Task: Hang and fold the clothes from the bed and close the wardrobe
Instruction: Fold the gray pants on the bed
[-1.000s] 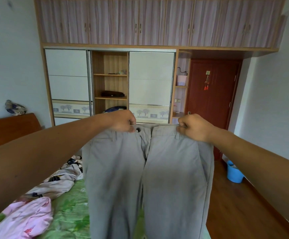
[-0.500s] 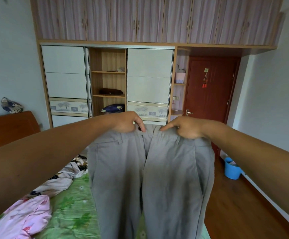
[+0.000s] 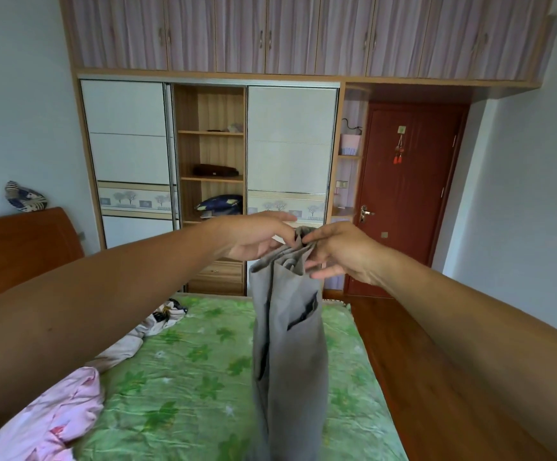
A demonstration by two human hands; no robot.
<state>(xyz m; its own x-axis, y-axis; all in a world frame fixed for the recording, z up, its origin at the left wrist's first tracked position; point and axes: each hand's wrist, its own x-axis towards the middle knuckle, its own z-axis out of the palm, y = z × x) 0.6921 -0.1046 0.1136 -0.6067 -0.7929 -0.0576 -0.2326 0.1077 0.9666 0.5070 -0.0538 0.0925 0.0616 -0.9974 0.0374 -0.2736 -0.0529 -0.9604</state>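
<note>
Grey trousers (image 3: 290, 354) hang in the air over the bed (image 3: 197, 371), folded lengthwise with the two halves together. My left hand (image 3: 257, 236) and my right hand (image 3: 337, 251) meet at the bunched waistband and both pinch it at the top. A pink garment (image 3: 51, 417) and a pale patterned garment (image 3: 137, 337) lie on the bed's left side. The wardrobe (image 3: 210, 181) at the far wall stands with its middle section uncovered, showing shelves.
The white sliding doors (image 3: 292, 154) flank the gap in the wardrobe. A red-brown room door (image 3: 410, 194) is at the right. Wooden floor (image 3: 436, 377) runs along the bed's right side. The wooden headboard (image 3: 21, 247) is at the left.
My hands have come together, bringing the two ends of the waistband into one bunch. The trousers went from spread flat to folded in half lengthwise.
</note>
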